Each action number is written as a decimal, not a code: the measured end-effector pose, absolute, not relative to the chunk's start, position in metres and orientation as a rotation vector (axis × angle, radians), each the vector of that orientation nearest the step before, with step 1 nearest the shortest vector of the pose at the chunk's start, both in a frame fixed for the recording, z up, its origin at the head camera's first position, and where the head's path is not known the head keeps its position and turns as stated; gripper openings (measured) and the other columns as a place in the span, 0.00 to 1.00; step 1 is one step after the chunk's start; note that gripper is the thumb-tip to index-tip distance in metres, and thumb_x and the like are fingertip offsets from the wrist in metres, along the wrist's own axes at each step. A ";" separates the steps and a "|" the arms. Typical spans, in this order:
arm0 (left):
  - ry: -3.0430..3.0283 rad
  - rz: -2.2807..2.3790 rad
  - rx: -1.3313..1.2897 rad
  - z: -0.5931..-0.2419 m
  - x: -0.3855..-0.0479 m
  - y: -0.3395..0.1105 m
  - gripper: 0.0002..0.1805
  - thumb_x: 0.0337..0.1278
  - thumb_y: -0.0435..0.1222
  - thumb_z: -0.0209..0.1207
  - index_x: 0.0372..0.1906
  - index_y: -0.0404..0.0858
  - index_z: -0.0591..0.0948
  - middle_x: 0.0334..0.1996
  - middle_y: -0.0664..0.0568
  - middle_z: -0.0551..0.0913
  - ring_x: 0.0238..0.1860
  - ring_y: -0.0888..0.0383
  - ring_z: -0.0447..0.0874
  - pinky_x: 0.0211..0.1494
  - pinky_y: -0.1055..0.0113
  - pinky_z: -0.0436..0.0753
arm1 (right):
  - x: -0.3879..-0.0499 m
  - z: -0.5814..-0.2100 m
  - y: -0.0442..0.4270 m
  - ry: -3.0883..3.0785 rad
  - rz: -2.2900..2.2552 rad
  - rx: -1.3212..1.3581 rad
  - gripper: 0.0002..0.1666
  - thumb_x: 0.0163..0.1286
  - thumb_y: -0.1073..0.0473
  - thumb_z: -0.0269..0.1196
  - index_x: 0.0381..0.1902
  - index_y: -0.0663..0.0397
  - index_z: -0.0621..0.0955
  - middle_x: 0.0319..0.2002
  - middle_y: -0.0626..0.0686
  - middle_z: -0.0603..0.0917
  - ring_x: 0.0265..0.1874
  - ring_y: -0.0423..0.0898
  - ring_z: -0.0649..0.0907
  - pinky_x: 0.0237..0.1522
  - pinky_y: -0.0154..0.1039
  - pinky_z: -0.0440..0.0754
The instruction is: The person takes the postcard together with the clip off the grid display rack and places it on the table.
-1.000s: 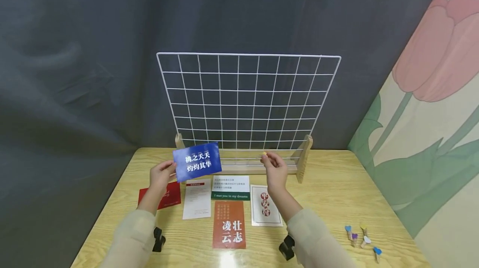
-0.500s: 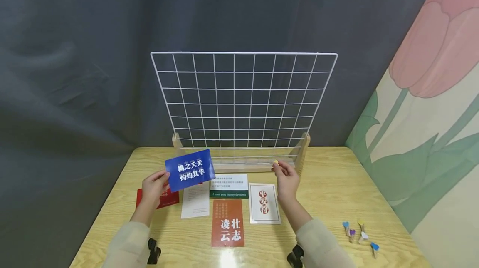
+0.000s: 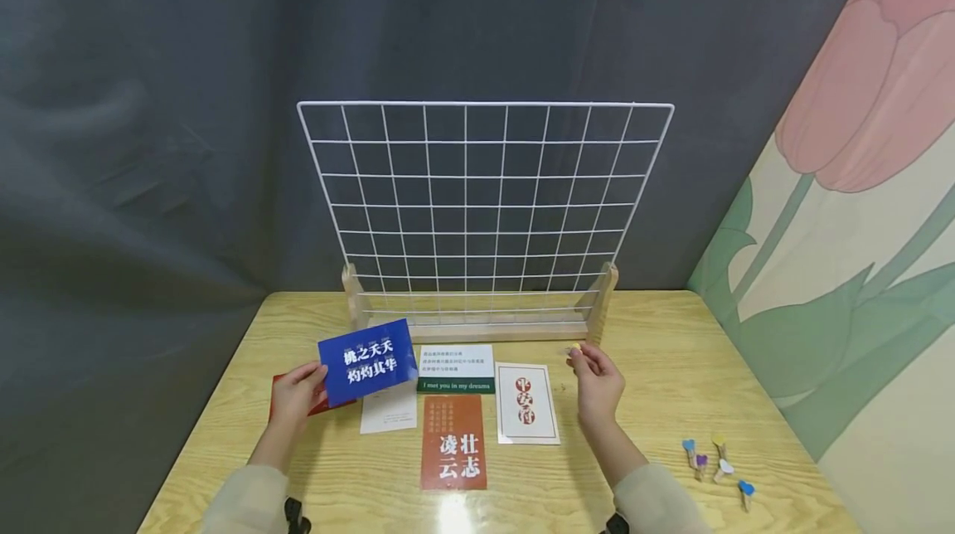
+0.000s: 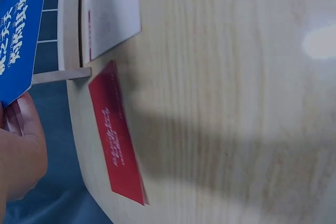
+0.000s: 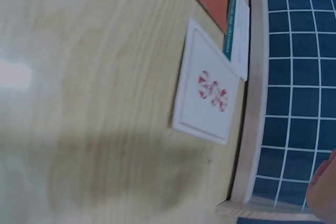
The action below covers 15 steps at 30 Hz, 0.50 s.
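My left hand [image 3: 294,399] pinches the left edge of a blue card [image 3: 369,364] with white Chinese characters, held tilted above the table. The card partly covers a red card [image 4: 116,135] and a white printed card [image 3: 390,412]. In the left wrist view the fingers [image 4: 30,116] are at the blue card's lower corner. On the right, my right hand [image 3: 601,389] pinches a small clothespin with a yellow top [image 3: 574,348], mostly hidden by the fingertips. The right wrist view shows just part of that hand [image 5: 324,188], without the clothespin.
A white wire grid [image 3: 485,177] stands in a wooden base [image 3: 485,330] behind the cards. A white-and-green card [image 3: 456,368], an orange card [image 3: 453,443] and a white card with red characters [image 3: 526,403] lie in front. Several heart-topped clothespins [image 3: 722,468] lie at right.
Both hands have come down and back from the grid and farther apart, the left with the blue card, the right with the clothespin. The cards on the table stay put.
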<state>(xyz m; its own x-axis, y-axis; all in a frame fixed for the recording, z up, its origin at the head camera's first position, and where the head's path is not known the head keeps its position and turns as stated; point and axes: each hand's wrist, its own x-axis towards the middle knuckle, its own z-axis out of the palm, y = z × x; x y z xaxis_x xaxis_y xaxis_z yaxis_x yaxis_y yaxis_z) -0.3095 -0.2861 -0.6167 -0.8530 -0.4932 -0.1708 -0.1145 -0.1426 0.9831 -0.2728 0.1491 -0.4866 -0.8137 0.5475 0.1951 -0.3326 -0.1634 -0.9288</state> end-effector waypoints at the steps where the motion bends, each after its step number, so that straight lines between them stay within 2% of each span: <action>1: -1.860 -2.086 0.701 -0.615 -0.306 -0.286 0.24 0.38 0.43 0.65 0.43 0.34 0.77 0.30 0.52 0.79 0.27 0.60 0.79 0.27 0.69 0.79 | -0.280 -0.506 0.157 -1.500 2.063 -0.188 0.04 0.52 0.76 0.59 0.29 0.72 0.77 0.19 0.49 0.80 0.18 0.40 0.80 0.25 0.28 0.78; 3: -1.865 -2.086 0.726 -0.610 -0.298 -0.286 0.23 0.38 0.43 0.65 0.43 0.35 0.77 0.31 0.52 0.78 0.28 0.60 0.79 0.28 0.69 0.79 | -0.276 -0.510 0.161 -1.496 2.067 -0.189 0.04 0.52 0.75 0.59 0.28 0.70 0.77 0.20 0.50 0.80 0.18 0.40 0.80 0.25 0.28 0.78; 5: -1.857 -2.094 0.727 -0.609 -0.293 -0.288 0.24 0.38 0.43 0.65 0.43 0.35 0.77 0.32 0.52 0.78 0.28 0.61 0.79 0.28 0.69 0.79 | -0.273 -0.513 0.166 -1.501 2.073 -0.202 0.05 0.53 0.75 0.59 0.30 0.73 0.76 0.20 0.50 0.80 0.19 0.41 0.80 0.25 0.28 0.78; 7: -1.852 -2.092 0.743 -0.609 -0.289 -0.289 0.24 0.38 0.42 0.65 0.43 0.34 0.76 0.32 0.53 0.78 0.28 0.61 0.79 0.27 0.69 0.79 | -0.269 -0.514 0.169 -1.499 2.078 -0.232 0.04 0.53 0.75 0.59 0.29 0.69 0.77 0.20 0.51 0.80 0.19 0.40 0.80 0.25 0.28 0.78; 8: -1.852 -2.087 0.755 -0.608 -0.286 -0.290 0.23 0.38 0.42 0.66 0.43 0.34 0.77 0.32 0.53 0.78 0.28 0.62 0.78 0.27 0.70 0.79 | -0.258 -0.495 0.165 -1.533 2.045 -0.313 0.03 0.53 0.76 0.58 0.29 0.71 0.76 0.19 0.50 0.79 0.18 0.40 0.80 0.24 0.27 0.77; 10: -1.866 -2.064 0.765 -0.608 -0.281 -0.291 0.23 0.39 0.41 0.65 0.43 0.33 0.76 0.31 0.54 0.77 0.27 0.62 0.78 0.26 0.71 0.79 | -0.253 -0.493 0.168 -1.545 2.055 -0.345 0.04 0.54 0.76 0.57 0.30 0.73 0.75 0.19 0.50 0.79 0.18 0.39 0.80 0.25 0.27 0.77; 15: -1.895 -2.039 0.801 -0.608 -0.270 -0.294 0.24 0.41 0.41 0.64 0.45 0.32 0.75 0.28 0.57 0.77 0.26 0.63 0.77 0.25 0.73 0.78 | -0.246 -0.506 0.186 -1.615 2.011 -0.394 0.10 0.55 0.72 0.59 0.34 0.76 0.74 0.21 0.49 0.80 0.20 0.39 0.80 0.25 0.25 0.77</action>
